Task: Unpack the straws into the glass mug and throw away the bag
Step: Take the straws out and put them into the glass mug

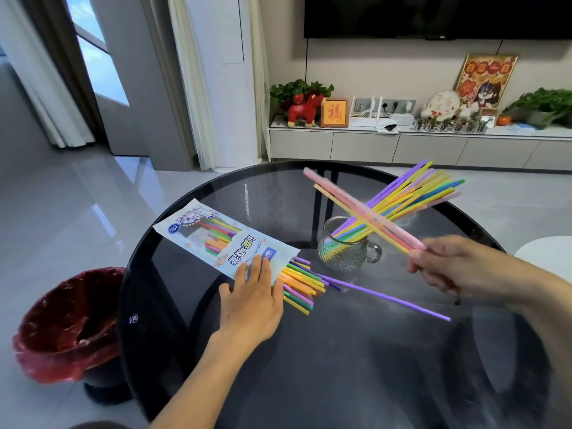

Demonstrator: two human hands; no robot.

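The printed plastic straw bag [216, 239] lies on the round dark glass table [356, 366], with coloured straws [301, 281] sticking out of its open end. My left hand [252, 300] rests flat on that end, pressing bag and straws down. One purple straw [387, 297] lies loose on the table. A textured glass mug [346, 247] holds a leaning bunch of straws [411, 195]. My right hand [458, 267], to the mug's right, grips a few pink and yellow straws [359, 209] that cross above the mug.
A bin lined with a red bag [66, 323] stands on the floor left of the table. A white rounded object [544, 249] sits beyond the table's right edge. A low TV cabinet [418, 144] with ornaments runs along the back wall.
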